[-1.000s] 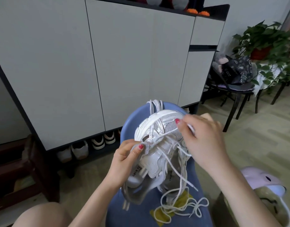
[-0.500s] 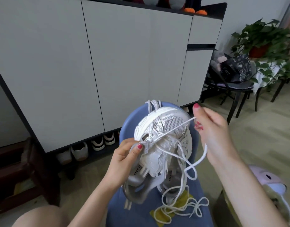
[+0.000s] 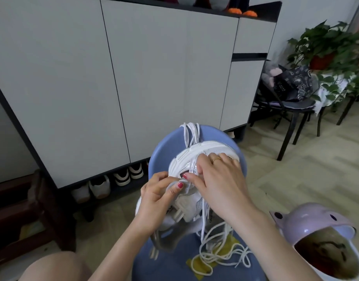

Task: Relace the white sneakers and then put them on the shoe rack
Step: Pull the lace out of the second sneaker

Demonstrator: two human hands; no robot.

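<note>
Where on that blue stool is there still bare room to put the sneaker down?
The blue stool is bare along its far left rim, beside the white sneaker. Its near half is crowded: loose laces pile there, with both hands working above.

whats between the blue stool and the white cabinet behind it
In the head view, bare floor separates the blue stool from the white cabinet, with pairs of shoes under it.
</note>
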